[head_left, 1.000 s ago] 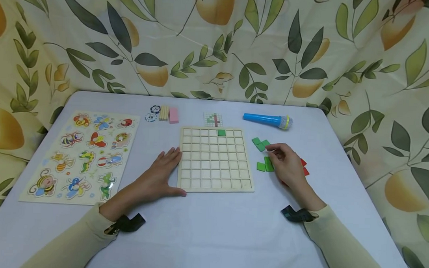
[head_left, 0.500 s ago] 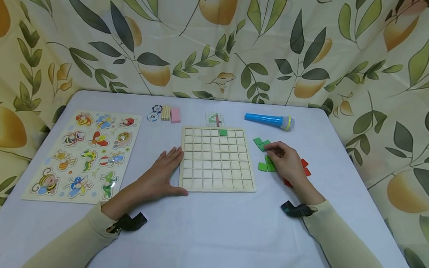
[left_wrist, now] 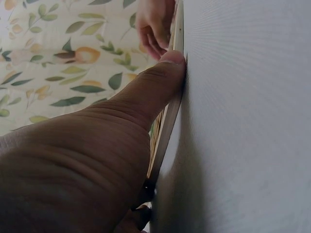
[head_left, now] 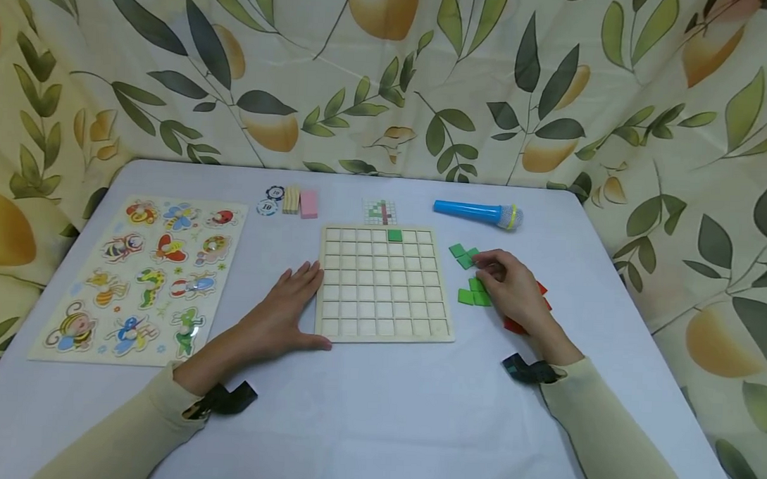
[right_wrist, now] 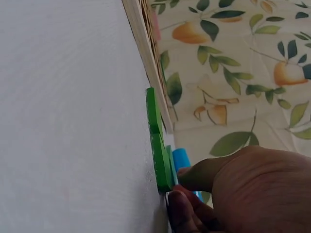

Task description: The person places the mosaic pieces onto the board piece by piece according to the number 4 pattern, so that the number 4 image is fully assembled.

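My left hand (head_left: pixel 279 310) lies with fingers spread against the left edge of a wooden grid board (head_left: pixel 448 339), its thumb at the near corner. In the left wrist view the thumb (left_wrist: pixel 155 80) extends along the board's side. One green square tile (head_left: pixel 394 236) sits in the board's top row. My right hand (head_left: pixel 515 290) is right of the board, fingers bent and tips down at loose green tiles (head_left: pixel 466 297). In the right wrist view its thumb and fingers come close to a green tile (right_wrist: pixel 160 162); whether they pinch one is hidden.
Red tiles (head_left: pixel 515 326) lie partly under the right hand. Behind the board are a small grid pattern card (head_left: pixel 370 212), a blue toy microphone (head_left: pixel 470 211), a pink block (head_left: pixel 309 204), wooden sticks (head_left: pixel 291 200) and round tokens (head_left: pixel 267 207). An insect sticker sheet (head_left: pixel 135 266) lies left.
The right fingers have shifted slightly at the green tiles, and the tiles nearest them sit a little differently. The left hand keeps its place against the board.
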Available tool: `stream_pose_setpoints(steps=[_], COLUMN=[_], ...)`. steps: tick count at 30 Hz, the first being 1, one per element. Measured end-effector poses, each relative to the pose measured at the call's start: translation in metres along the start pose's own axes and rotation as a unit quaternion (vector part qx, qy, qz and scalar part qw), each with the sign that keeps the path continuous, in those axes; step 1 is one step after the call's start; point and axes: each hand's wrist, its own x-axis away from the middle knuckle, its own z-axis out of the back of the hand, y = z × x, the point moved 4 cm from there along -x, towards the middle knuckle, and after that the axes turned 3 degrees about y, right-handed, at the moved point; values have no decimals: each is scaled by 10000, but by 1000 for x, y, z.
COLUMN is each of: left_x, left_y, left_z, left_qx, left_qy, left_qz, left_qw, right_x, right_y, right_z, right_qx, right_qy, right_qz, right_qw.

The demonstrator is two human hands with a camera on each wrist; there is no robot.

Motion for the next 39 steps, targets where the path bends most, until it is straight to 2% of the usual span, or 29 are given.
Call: stream_pose_setpoints(steps=[8,13,18,27,30,34,39], left_x=[4,3,3,2,1,2,1], left_y=[-2,0,0,1,2,2,1], left_z=[2,-1,-2,0,2,3,2], left_qx=[104,134,96,41,70,45,60], left_qy=[61,55,41,49,57,71,35], left_qz=[-13,-19,-8,-51,-95,-102,-3], left_qw=[9999,9999,9999,10000,9999,9999,10000], right_x=[-16,-20,-17,-15,-12,-9,-15], right_y=[-9,-13,-13,-16,-25,-53,-97], right_z=[-11,-10,-9,-7,-4,-3,-12], right_qx=[381,601,573,446,355,307,504], right_qy=[-100,-98,-14,-115,-148,-347,-939], right_qz=[121,-38,-208,-113,73,674,1548], right_qw=[9991,9981,9981,9989,9992,9966,9822])
